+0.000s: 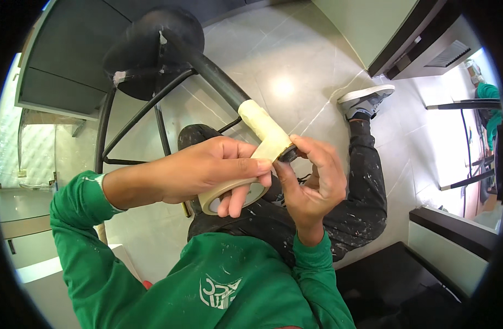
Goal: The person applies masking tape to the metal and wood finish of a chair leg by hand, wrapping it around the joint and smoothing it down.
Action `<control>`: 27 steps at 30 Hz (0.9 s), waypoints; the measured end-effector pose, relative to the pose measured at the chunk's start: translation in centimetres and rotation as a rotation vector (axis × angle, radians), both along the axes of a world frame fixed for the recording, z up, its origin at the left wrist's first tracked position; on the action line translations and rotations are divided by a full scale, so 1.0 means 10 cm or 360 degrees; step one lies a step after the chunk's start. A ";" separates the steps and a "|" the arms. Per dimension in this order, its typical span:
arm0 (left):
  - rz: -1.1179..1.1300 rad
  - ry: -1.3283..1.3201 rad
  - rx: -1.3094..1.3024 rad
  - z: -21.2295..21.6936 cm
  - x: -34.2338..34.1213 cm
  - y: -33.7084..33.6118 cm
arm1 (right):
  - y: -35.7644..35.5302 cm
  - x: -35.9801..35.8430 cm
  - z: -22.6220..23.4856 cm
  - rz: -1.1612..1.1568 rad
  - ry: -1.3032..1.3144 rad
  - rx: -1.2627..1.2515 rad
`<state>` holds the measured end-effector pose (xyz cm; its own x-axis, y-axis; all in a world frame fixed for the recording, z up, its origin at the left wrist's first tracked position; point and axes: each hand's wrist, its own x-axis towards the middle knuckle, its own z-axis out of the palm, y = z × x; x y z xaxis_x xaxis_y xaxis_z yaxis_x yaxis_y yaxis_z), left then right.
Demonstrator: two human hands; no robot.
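Under the left hand's fingers (238, 178) sits a tape roll (233, 194).

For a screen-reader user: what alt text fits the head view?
Two hands wrap cream masking tape around the end of a black metal stool leg: the left hand holds the tape roll, the right hand pinches the taped tip.
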<state>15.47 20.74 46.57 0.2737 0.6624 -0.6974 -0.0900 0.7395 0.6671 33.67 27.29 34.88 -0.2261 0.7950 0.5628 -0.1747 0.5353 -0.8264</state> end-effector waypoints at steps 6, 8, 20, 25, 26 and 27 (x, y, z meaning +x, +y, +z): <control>0.0066 -0.0067 0.0074 -0.04 -0.01 -0.09 | -0.04 0.01 0.00 -0.0069 -0.0041 0.0027; 0.0105 -0.0116 0.0089 -0.05 -0.01 -0.11 | -0.06 0.01 0.00 -0.0077 -0.0055 0.0002; 0.0122 -0.0213 0.0306 -0.36 0.05 -0.11 | -0.07 0.06 0.01 -0.0199 -0.0172 0.0040; 0.0124 -0.0229 0.0465 -0.46 0.07 -0.11 | -0.09 0.08 0.03 -0.0255 -0.0235 0.0055; 0.0108 -0.0214 0.0491 -0.47 0.06 -0.10 | -0.09 0.08 0.04 -0.0267 -0.0249 0.0060; 0.0092 -0.0198 0.0519 -0.49 0.06 -0.10 | -0.09 0.07 0.04 -0.0280 -0.0261 0.0066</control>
